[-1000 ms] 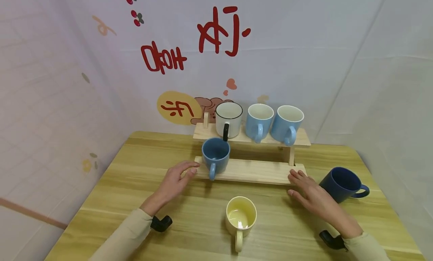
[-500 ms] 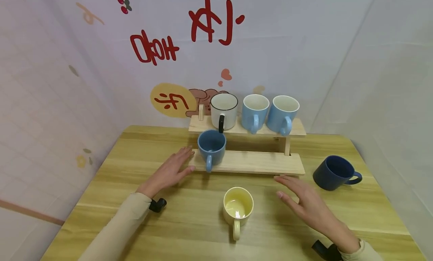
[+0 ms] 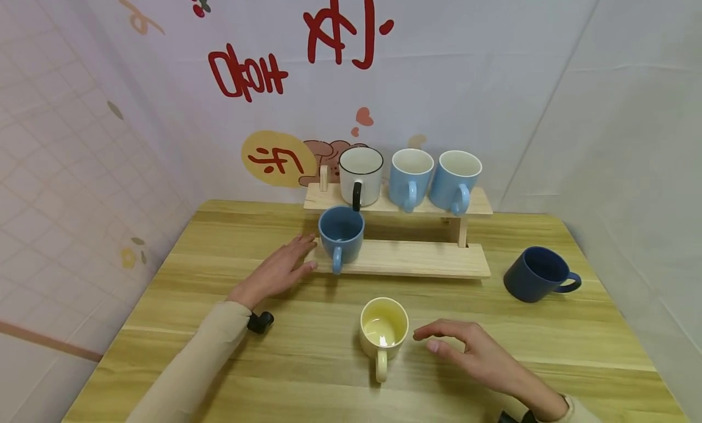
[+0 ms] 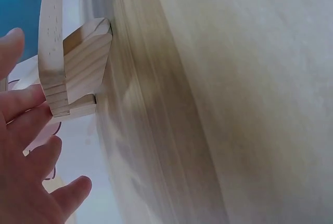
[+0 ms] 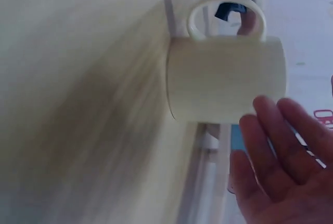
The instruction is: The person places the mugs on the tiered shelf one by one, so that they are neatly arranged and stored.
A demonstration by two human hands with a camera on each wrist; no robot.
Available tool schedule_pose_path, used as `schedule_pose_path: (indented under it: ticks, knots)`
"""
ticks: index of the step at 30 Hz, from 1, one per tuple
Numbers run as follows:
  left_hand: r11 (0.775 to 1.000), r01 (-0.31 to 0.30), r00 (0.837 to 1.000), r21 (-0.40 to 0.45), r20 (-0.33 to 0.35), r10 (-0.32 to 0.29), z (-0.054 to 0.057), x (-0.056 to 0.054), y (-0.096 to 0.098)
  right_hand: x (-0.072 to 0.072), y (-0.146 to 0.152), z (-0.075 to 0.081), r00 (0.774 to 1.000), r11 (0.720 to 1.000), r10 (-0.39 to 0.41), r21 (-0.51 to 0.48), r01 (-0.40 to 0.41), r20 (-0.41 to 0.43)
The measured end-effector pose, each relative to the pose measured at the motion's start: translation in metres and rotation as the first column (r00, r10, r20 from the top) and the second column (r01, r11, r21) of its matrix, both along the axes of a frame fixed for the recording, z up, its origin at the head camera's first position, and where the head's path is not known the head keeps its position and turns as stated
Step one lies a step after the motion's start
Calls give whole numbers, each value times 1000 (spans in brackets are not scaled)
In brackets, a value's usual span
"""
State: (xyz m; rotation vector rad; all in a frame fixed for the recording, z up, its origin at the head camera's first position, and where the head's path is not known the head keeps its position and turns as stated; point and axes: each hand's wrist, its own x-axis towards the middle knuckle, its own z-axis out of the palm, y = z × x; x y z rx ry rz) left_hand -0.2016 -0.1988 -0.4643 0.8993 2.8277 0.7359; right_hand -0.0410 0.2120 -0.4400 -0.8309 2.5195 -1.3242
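My left hand [image 3: 274, 272] rests its fingers against the left end of the wooden rack's lower shelf [image 3: 422, 258], beside a medium-blue mug [image 3: 351, 252]. That mug stands upright there, handle toward me. In the left wrist view, relaxed fingers [image 4: 27, 122] meet the shelf's end. To the right of a pale yellow mug [image 3: 368, 344] is my right hand [image 3: 479, 357], its fingers loosely bent and holding nothing. In the right wrist view, fingertips [image 5: 266, 104] overlap the yellow mug's [image 5: 223, 73] outline; whether they touch it I cannot tell.
On the upper shelf [image 3: 329, 199] stand a white mug [image 3: 366, 188] with a black handle and two light-blue mugs [image 3: 403, 185]. A navy mug [image 3: 523, 280] stands on the table [image 3: 296, 374] at the right. A printed cloth [image 3: 450, 88] hangs behind.
My right hand has left the lower shelf's right end and moved toward me and left, beside the yellow mug. The left hand stays at the shelf's left end. The head view has shifted slightly.
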Motion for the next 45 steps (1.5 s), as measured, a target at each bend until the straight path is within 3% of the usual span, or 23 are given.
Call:
schedule_pose_path:
  ticks: [6,13,20,25,29,31,33,41,45]
  knots:
    - [1000,-22,1000,-4,-19,22,4,-4,1,-6,-8,-11,972,984,169,-87,-156,163]
    - [999,-27,1000,-37,-7,27,1,-2,3,-4,-24,-27,913,933,351,-163,-321,208]
    - [998,-67,998,-23,5,67,-2,1,3,-6,-38,-36,844,893,439,-254,-372,307]
    - [998,-57,998,-20,-4,57,-3,0,2,-8,-48,-39,787,842,522,-344,-415,328]
    - [999,-52,999,-14,-4,52,-5,0,2,-8,-53,-42,758,814,560,-396,-426,334]
    - [998,-55,999,-20,1,55,-5,1,3,-6,-53,-42,758,813,557,-411,-413,340]
    - [998,-50,999,-30,-5,50,-5,1,3,-5,-53,-42,768,831,527,-408,-377,363]
    - [998,-25,999,-66,-39,23,-5,0,3,-2,-42,-36,893,930,330,-267,-253,306]
    - [998,-22,999,-60,-38,20,-5,-1,3,-5,-34,-35,920,937,286,-278,-211,267]
